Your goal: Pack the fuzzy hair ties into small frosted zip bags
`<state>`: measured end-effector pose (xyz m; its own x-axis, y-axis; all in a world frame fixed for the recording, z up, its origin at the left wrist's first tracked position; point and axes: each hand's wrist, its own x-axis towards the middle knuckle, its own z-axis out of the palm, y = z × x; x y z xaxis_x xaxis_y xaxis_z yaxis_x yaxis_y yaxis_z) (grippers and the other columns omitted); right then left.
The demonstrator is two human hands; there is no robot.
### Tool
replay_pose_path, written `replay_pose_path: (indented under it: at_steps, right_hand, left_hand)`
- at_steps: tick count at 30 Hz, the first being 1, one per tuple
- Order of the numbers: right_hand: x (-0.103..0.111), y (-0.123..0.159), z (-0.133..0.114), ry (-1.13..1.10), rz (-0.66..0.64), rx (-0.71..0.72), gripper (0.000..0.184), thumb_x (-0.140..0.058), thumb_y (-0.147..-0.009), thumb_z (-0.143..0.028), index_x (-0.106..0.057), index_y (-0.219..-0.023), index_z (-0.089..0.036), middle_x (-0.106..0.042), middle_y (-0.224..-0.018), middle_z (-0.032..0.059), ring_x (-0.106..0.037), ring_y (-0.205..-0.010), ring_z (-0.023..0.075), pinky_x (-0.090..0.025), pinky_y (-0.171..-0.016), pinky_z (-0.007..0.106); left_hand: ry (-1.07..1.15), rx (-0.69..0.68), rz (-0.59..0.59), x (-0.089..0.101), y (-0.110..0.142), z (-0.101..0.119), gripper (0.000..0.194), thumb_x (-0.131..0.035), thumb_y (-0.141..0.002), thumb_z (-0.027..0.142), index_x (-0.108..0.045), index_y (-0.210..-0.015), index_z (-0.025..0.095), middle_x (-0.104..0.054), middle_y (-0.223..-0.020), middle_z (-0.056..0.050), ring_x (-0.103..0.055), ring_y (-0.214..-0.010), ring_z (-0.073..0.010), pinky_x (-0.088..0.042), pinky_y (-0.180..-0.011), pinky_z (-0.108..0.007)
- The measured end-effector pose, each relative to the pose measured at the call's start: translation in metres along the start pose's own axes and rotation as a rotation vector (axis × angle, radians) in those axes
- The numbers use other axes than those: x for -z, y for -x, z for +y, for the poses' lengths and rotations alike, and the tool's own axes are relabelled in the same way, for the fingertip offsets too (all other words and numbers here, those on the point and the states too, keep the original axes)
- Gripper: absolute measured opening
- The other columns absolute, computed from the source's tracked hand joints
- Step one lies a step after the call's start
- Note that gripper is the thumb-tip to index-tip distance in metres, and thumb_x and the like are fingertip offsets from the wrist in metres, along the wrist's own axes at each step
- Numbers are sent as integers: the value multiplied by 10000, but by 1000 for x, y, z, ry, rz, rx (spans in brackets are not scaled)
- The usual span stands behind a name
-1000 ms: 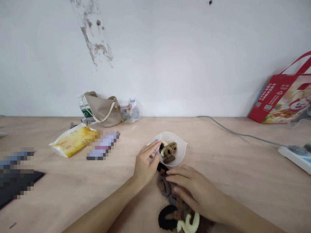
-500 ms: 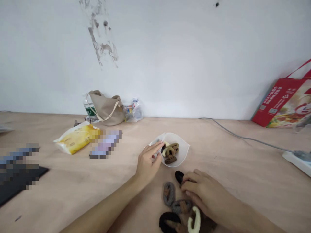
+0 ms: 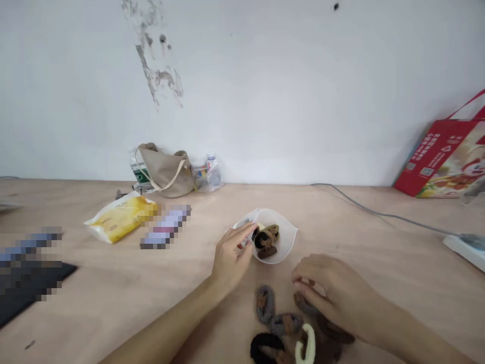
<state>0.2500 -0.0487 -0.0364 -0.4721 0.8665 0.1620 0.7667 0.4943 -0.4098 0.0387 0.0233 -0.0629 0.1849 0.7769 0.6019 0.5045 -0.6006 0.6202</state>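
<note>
My left hand (image 3: 232,255) grips the near-left rim of a translucent white bowl (image 3: 286,247). Inside the bowl lie fuzzy hair ties in black, brown and cream, with a black loop (image 3: 262,239) on top. My right hand (image 3: 328,285) hovers low at the right, fingers curled, its fingertips close to a brown hair tie (image 3: 305,303). More ties lie on the table below the bowl: a grey-brown one (image 3: 264,304), a grey one (image 3: 286,324), a black one (image 3: 265,344) and a cream one (image 3: 307,345). The forearm partly hides the darker ties.
The pale wooden table holds a yellow packet (image 3: 121,218), a pixelated item (image 3: 165,227) and a dark pixelated pad (image 3: 26,288). A beige bag (image 3: 162,172) and plastic bottles stand by the wall. At right are a red gift bag (image 3: 441,159), a grey cable and a power strip (image 3: 464,250).
The black tie beside my right hand has left the table, and a black loop now sits on top in the bowl. My right hand has moved right, away from the bowl. My left hand stays on the rim.
</note>
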Motion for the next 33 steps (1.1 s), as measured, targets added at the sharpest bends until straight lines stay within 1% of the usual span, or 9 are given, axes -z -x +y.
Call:
replay_pose_path:
  at_steps: [4,8,12,15,16,18,22,28,33]
  right_hand:
    - [-14,7,1,60,-163,-96,133,-521,-762,-145,-622,-773,-231,-652,-791,5,-586,-744,192,-404,-681,297]
    - [-18,5,-1,119,-157,-121,178,-508,-686,-97,-607,-754,-228,-654,-783,11,-593,-741,207,-395,-653,296]
    - [-2,-7,-6,62,8,-69,198,-472,-741,-101,-610,-813,-224,-653,-796,12,-602,-702,182,-423,-623,279]
    - [7,-18,-7,46,252,15,287,-439,-797,-113,-595,-1015,-215,-628,-1078,67,-602,-910,204,-449,-759,314]
    - [7,-19,-8,39,281,37,308,-433,-801,-108,-585,-1048,-214,-603,-1141,75,-583,-970,209,-439,-804,324]
    - [2,-18,-10,3,186,61,291,-438,-793,-89,-593,-1002,-221,-619,-1091,57,-583,-950,199,-434,-805,311]
    - [-19,-8,-18,-76,-155,114,174,-485,-803,-118,-603,-862,-232,-643,-870,-4,-582,-789,164,-417,-716,254]
    - [-33,-14,-22,-41,-186,123,301,-457,-847,-100,-591,-1048,-280,-630,-924,-5,-572,-813,158,-375,-679,233]
    - [-37,-26,-21,148,-239,176,233,-509,-807,-108,-602,-953,-265,-643,-835,-14,-579,-685,163,-332,-587,256]
  left_hand:
    - [-7,-13,1,0,0,2,366,-472,-779,112,-672,-1065,224,-677,-1105,-46,-627,-961,-192,-522,-688,-277]
    - [3,-12,-2,0,0,3,368,-474,-775,105,-670,-1068,210,-674,-1111,-52,-622,-974,-193,-521,-676,-270]
    - [4,-9,-23,0,0,2,366,-472,-782,113,-665,-1076,216,-669,-1121,-49,-611,-1014,-197,-520,-695,-277]
    - [-2,-5,-37,1,0,1,373,-465,-788,117,-658,-1088,229,-661,-1138,-40,-600,-1046,-201,-519,-702,-282]
    - [-2,-6,-36,1,0,1,376,-465,-787,115,-657,-1088,233,-661,-1139,-37,-600,-1048,-201,-520,-700,-281]
    - [-2,-12,-28,1,0,1,379,-467,-784,109,-659,-1085,236,-663,-1135,-37,-603,-1038,-199,-521,-707,-284]
    - [-12,-23,-8,0,0,1,375,-474,-780,103,-663,-1072,243,-670,-1121,-31,-621,-988,-186,-524,-718,-285]
    - [-10,-20,-12,-2,0,0,362,-477,-785,112,-666,-1069,232,-676,-1107,-38,-625,-965,-189,-526,-719,-291]
    - [-5,-18,-16,-2,0,-1,357,-475,-785,112,-671,-1063,218,-678,-1100,-46,-626,-958,-194,-526,-691,-286]
